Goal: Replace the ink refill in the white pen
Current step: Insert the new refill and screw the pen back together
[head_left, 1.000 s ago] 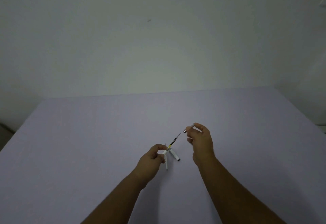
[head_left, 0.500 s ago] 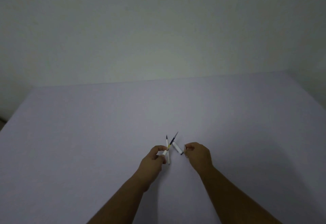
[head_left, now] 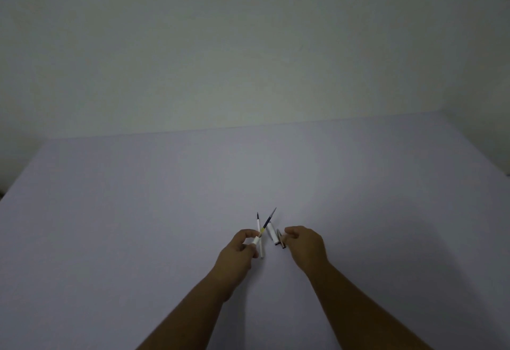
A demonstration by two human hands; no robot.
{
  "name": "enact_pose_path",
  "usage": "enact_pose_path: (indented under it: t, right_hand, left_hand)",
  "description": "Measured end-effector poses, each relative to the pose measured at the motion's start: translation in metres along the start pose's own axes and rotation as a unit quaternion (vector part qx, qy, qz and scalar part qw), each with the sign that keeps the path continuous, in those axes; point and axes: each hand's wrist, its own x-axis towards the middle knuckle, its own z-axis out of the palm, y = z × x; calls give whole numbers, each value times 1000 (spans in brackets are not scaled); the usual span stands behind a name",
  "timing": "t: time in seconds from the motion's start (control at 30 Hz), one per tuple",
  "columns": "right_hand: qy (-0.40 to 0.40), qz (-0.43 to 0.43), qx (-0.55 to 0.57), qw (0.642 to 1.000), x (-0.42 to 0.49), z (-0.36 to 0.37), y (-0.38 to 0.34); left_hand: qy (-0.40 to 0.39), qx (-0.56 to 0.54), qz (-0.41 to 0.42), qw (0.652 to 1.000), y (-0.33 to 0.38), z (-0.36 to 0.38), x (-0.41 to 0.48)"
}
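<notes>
My left hand (head_left: 238, 249) grips the short white pen barrel (head_left: 256, 240), held just above the table. A dark refill (head_left: 268, 220) with a yellow band sticks out of the barrel toward the upper right. A second refill (head_left: 259, 228), white with a dark tip, lies on the table just right of my left hand. A white pen part (head_left: 271, 233) lies between my hands. The small metal tip piece (head_left: 281, 240) rests on the table. The curled fingertips of my right hand (head_left: 305, 244) are at this piece; I cannot tell whether they pinch it.
The pale table (head_left: 138, 225) reaches back to a plain wall (head_left: 248, 60). Its left edge and right edge are in view.
My right hand came down from the air with the metal tip piece to the table beside the white pen part. The refill now stands bare out of the barrel in my left hand.
</notes>
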Motion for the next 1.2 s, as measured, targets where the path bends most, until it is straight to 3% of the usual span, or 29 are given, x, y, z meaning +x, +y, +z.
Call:
enact_pose_path:
  t: [0.1, 0.2, 0.3, 0.47, 0.53, 0.6, 0.7, 0.97, 1.2]
  right_hand:
    - [32, -4, 78, 996, -1, -6, -7]
    - [-30, 16, 241, 970, -5, -10, -22]
    - [-86, 15, 265, 960, -5, -10, -32]
    - [0, 41, 374, 926, 9, -23, -36]
    - [34, 43, 319, 946, 18, -31, -26]
    - [30, 19, 135, 990, 22, -33, -11]
    - [-2, -1, -59, 998, 20, -26, 5]
    - [39, 9, -42, 998, 16, -13, 15]
    - [60, 4, -35, 998, 15, -9, 13]
  left_hand:
    - [-2, -7, 2, 1000, 4, 2, -2]
    - [-6, -2, 7, 1000, 11, 6, -3]
    - [-14, -3, 11, 1000, 19, 10, -4]
    - [-4, -5, 8, 1000, 20, 9, -3]
    - [8, 1, 3, 1000, 17, 8, 1]
    - [18, -1, -3, 1000, 13, 7, 4]
    - [27, -11, -12, 1000, 9, 8, 7]
    - [61, -33, -26, 997, -3, 4, 14]
    - [95, 18, -1, 995, -1, -4, 15]
